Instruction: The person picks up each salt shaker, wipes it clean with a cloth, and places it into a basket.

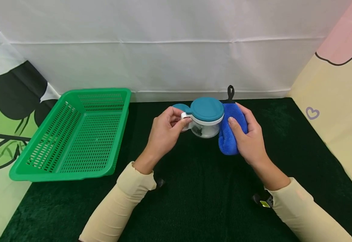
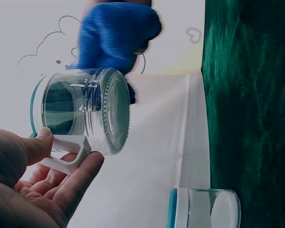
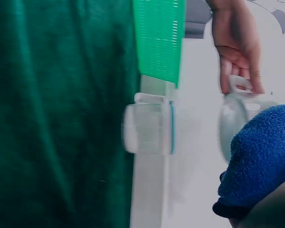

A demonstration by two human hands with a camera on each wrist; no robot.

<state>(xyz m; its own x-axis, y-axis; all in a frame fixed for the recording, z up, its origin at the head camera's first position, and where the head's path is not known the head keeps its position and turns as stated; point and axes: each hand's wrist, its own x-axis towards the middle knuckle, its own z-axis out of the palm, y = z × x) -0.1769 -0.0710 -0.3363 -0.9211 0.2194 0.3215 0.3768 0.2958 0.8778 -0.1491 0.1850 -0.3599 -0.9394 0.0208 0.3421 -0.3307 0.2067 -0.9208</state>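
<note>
In the head view, the left hand (image 1: 165, 131) pinches the white handle (image 1: 186, 117) of a clear jar (image 1: 206, 127), so the jar sits just to the right of that hand. The jar stands upright with its blue-green lid (image 1: 207, 109) on. The right hand (image 1: 251, 137) grips a fluffy blue cloth (image 1: 228, 139) with the thumb on top, and the cloth looks to touch the jar's side, to the left of that hand. A black loop (image 1: 230, 92) sticks up past the right hand's fingers. Just behind the left hand is a second jar (image 1: 180, 107), partly hidden. A green basket (image 1: 64, 176) with lots of holes is to the left of the left hand. A dark green tablecloth (image 1: 194, 201) lies under both hands. In the left wrist view, the left hand's thumb is on one side of the handle and its fingers are on the other. The jar is up off the tablecloth, and the blue cloth is on the jar's far side from this hand. In the right wrist view, the cloth bunches in front of the right hand and hides part of the jar.
</note>
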